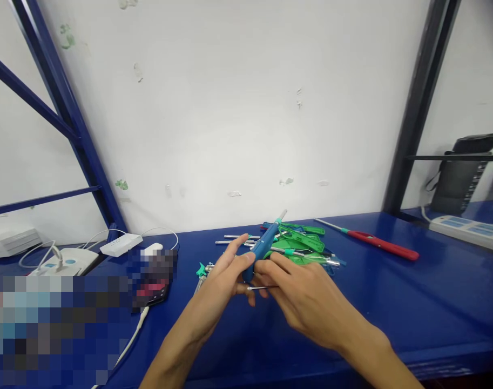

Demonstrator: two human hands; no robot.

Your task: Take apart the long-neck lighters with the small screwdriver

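Note:
My left hand point(227, 270) grips a blue long-nozzle lighter point(264, 243) between thumb and fingers, its nozzle pointing up and away to the right. Closed close against the lighter's lower body is my right hand point(301, 286). A thin rod with a metal tip point(256, 288) sticks out leftward from under the right fingers; its other end is hidden. Behind the hands lies a pile of green lighter casings point(306, 237) and metal nozzle tubes point(234, 237). Small teal and metal pieces point(203, 270) rest just left of my left hand.
A red long-nozzle lighter point(382, 245) lies on the blue table point(432, 302) to the right. Farther right is a white power strip point(468, 229). White cables, a white box point(121, 244) and a blurred patch occupy the left. The wall and frame posts stand behind.

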